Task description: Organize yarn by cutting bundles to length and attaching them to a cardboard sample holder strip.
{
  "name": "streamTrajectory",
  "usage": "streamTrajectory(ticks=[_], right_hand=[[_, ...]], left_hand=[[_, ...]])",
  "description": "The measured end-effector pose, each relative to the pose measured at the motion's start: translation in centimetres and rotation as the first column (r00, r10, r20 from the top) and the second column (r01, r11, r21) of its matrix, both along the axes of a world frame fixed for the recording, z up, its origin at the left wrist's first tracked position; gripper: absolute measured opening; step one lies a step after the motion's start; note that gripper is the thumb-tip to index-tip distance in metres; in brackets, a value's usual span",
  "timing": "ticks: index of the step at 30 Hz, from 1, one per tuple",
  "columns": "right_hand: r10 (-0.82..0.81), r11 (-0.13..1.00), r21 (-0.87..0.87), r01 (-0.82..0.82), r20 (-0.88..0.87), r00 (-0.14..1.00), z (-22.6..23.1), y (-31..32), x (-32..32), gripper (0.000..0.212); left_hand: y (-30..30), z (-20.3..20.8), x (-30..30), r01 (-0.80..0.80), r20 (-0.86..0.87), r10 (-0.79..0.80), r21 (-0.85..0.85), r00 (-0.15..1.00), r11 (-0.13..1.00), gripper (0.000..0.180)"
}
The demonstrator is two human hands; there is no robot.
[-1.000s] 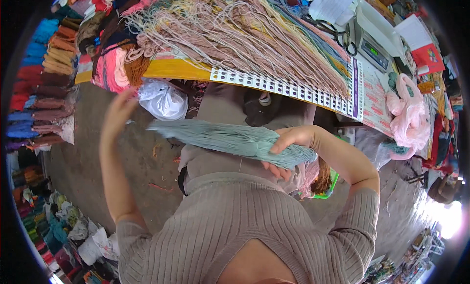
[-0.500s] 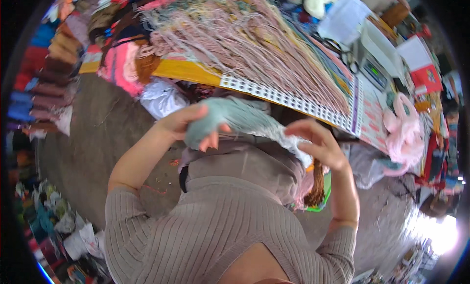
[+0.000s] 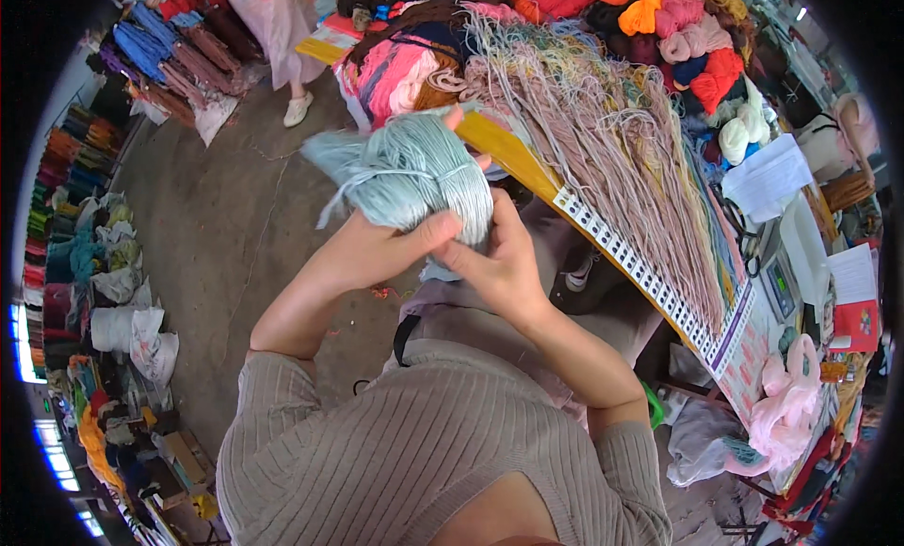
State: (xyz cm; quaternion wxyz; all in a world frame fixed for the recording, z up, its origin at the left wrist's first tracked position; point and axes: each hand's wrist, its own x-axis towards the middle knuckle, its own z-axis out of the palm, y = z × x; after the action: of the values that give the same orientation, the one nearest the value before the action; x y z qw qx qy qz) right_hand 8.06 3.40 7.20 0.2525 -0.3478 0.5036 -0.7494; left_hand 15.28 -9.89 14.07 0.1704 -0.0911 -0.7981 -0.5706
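Note:
A thick skein of pale blue-green yarn [image 3: 405, 169] is held up in front of my body, with a strand tied across it and loose ends fanning out on its left. My left hand [image 3: 400, 240] grips it from below and behind, the thumb on the near side and fingertips showing past the far right edge. Against the skein's lower right side, my right hand [image 3: 494, 254] has its thumb and fingers closed on the yarn. The two thumbs nearly meet. Part of the skein is hidden behind both hands.
To the right, a yellow-edged table [image 3: 508, 146] bears long pink and yellow yarn strands [image 3: 621, 151] beside a white perforated strip [image 3: 621, 273]. Scissors [image 3: 750, 245], a scale [image 3: 780, 287] and pink yarn [image 3: 786, 395] lie farther right. Another person [image 3: 282, 38] stands at the back left, near hanging yarn.
My view and body have turned left. The skein has gone from stretched between my spread hands to bunched up and raised, and my right hand has come in beside my left.

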Motion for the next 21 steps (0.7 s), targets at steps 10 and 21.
streamTrajectory(ticks=[10, 21], right_hand=[[-0.013, 0.999, -0.029, 0.026, 0.395, 0.919, -0.4, 4.6, -2.3, 0.034], [0.106, 0.993, -0.002, -0.121, 0.498, 0.861, -1.2, 6.4, -2.9, 0.035]], left_hand=[[0.1, -4.6, -2.8, -0.054, 0.269, -0.254, 0.778, 0.929, 0.626, 0.049], [1.3, -5.1, -3.0, 0.015, 0.314, -0.245, 0.587, 0.917, 0.810, 0.018]])
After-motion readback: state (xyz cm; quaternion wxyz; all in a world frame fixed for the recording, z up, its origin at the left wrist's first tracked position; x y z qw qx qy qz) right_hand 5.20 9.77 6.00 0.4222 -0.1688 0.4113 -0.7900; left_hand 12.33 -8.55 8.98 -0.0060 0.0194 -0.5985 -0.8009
